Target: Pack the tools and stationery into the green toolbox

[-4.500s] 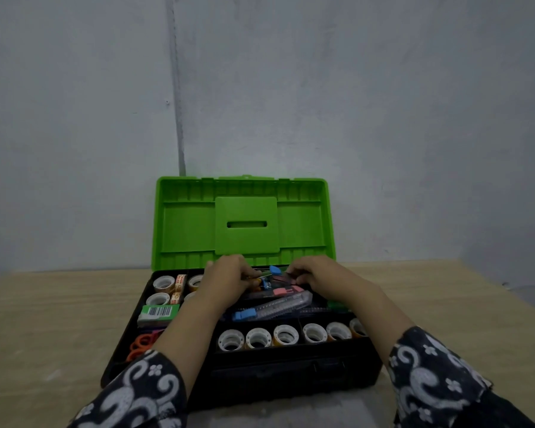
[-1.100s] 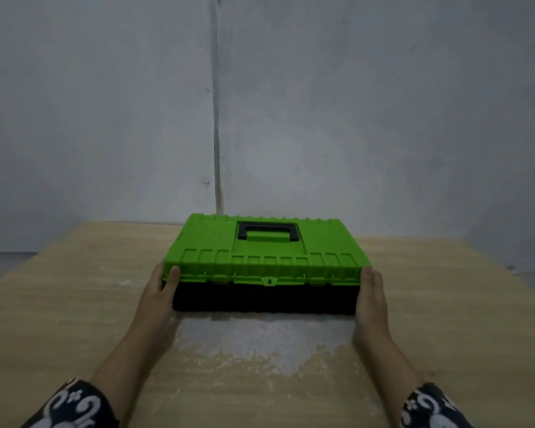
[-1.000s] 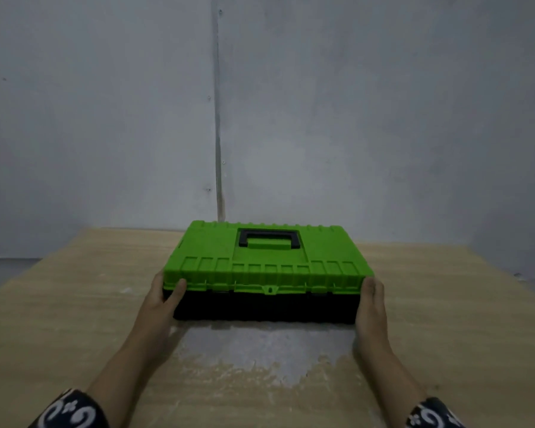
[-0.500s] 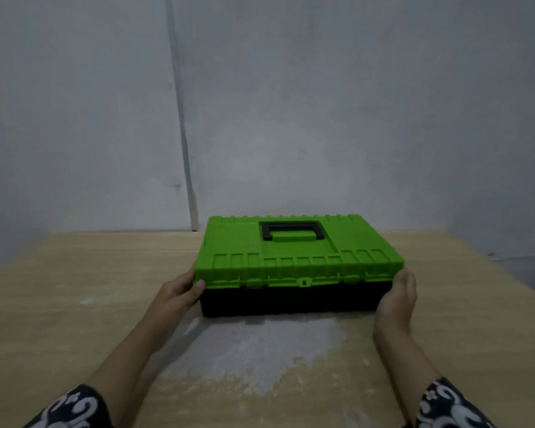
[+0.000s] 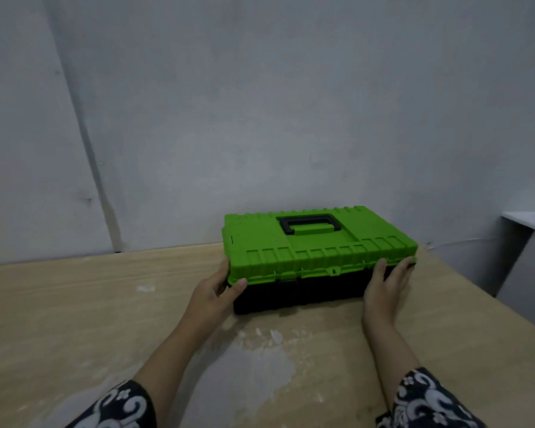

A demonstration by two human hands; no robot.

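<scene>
The green plastic toolbox with a black base [image 5: 318, 261] sits shut on the pale wooden desk [image 5: 74, 304], towards its far right part and turned a little so its left end faces the viewer more than a moment ago; its black carry handle [image 5: 309, 224] lies flat in the recess of the lid. A few seconds back the lid stood open with tape rolls, scissors and cutters showing in the trays; now it is down and nothing of the contents shows, and no loose tools or stationery lie on the visible desk, so the packing itself looks finished. The left hand [image 5: 212, 293] takes the box's near left corner, its grip closed on it with the thumb curled over the lid's edge and the fingers against the end. The right hand [image 5: 386, 284] lies with straight, relaxed fingers against the front near the right corner, its grip spread rather than clasping. Over the last second both hands have slid the box rightwards and rotated it. Whether the front latch [image 5: 334, 270] is fastened cannot be told. A worn whitish patch [image 5: 260, 366] marks the desk in front, a grey wall [image 5: 260, 103] stands behind, and a white surface [image 5: 531, 220] shows at the far right.
</scene>
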